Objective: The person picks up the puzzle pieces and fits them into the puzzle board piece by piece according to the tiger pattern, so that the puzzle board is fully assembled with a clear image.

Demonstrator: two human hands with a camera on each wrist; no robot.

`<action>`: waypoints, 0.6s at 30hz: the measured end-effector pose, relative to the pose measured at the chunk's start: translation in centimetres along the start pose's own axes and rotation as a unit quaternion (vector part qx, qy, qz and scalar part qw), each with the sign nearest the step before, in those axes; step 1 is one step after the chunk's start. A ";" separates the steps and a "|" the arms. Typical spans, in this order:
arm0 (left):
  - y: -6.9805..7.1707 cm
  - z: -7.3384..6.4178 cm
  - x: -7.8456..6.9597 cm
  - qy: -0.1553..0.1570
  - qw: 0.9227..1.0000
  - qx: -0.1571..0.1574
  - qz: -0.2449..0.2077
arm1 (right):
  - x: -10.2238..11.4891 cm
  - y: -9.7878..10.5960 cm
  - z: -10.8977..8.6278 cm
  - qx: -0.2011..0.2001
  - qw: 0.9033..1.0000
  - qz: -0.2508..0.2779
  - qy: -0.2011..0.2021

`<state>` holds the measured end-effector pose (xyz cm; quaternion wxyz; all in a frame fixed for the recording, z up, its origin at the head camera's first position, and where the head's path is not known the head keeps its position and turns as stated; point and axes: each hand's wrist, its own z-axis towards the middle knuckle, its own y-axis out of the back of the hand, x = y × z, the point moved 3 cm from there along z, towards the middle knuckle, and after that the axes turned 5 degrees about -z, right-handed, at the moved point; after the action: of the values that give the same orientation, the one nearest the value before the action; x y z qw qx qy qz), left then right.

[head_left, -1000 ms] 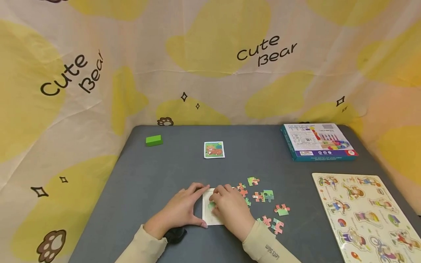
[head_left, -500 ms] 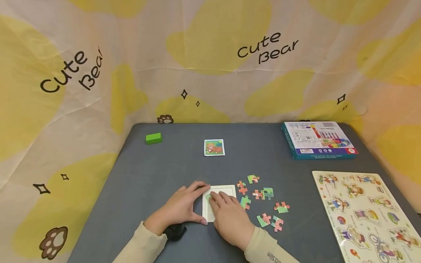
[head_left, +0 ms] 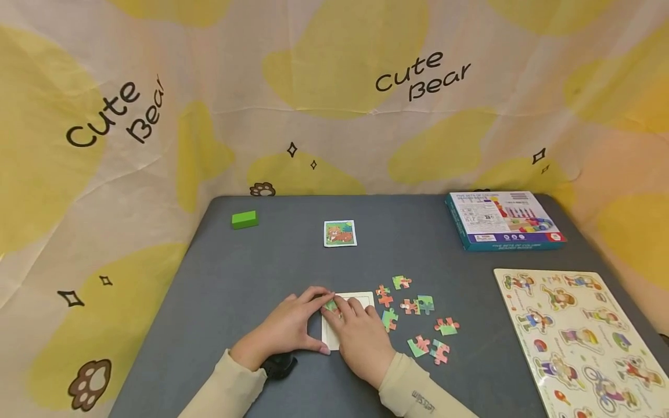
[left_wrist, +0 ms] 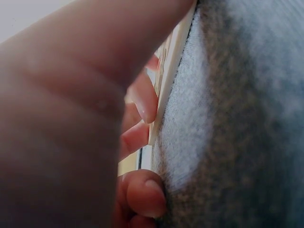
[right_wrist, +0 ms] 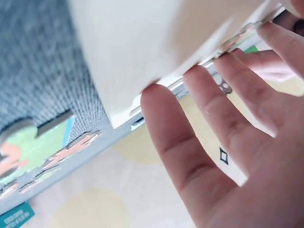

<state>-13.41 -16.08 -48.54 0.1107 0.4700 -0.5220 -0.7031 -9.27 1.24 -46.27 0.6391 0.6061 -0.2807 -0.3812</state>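
Observation:
A small white puzzle tray [head_left: 368,298] lies on the table between the hands. The left hand [head_left: 282,330] holds it along the left side, thumb at the near corner and index finger at the far corner. A green puzzle piece [head_left: 330,305] shows in the tray's far left corner. Over the tray, the right hand [head_left: 362,343] lays its fingertips on the piece and the tray floor, fingers nearly straight in the right wrist view and covering much of the inside. The left wrist view shows the tray's pale edge [left_wrist: 168,85] close to the table cloth.
Several loose puzzle pieces [head_left: 417,305] lie right of the tray. Beyond it is a tiger picture card [head_left: 340,233]. A green block [head_left: 244,219] sits at the far left, a toy box [head_left: 507,220] at the far right, and a picture board [head_left: 580,337] at the right edge.
The right hand's fingers have straightened onto the tray and shifted toward its far left corner, the green piece moving that way too. The left hand stays at the tray's left side.

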 end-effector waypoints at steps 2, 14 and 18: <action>0.0 0.0 -0.1 0.000 1.000 0.002 -0.001 | 0.1 0.0 0.1 -0.008 1.000 -0.011 -0.004; -0.2 0.1 0.0 0.012 1.000 0.004 -0.007 | -0.4 0.9 -0.2 0.018 0.999 0.016 -0.038; -0.2 0.0 0.0 0.014 1.000 0.001 -0.006 | -0.1 1.2 -0.4 0.030 0.999 -0.017 -0.010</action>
<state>-13.41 -16.00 -48.68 0.1131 0.4829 -0.5183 -0.6967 -8.78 1.52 -45.09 0.6113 0.6261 -0.2875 -0.3895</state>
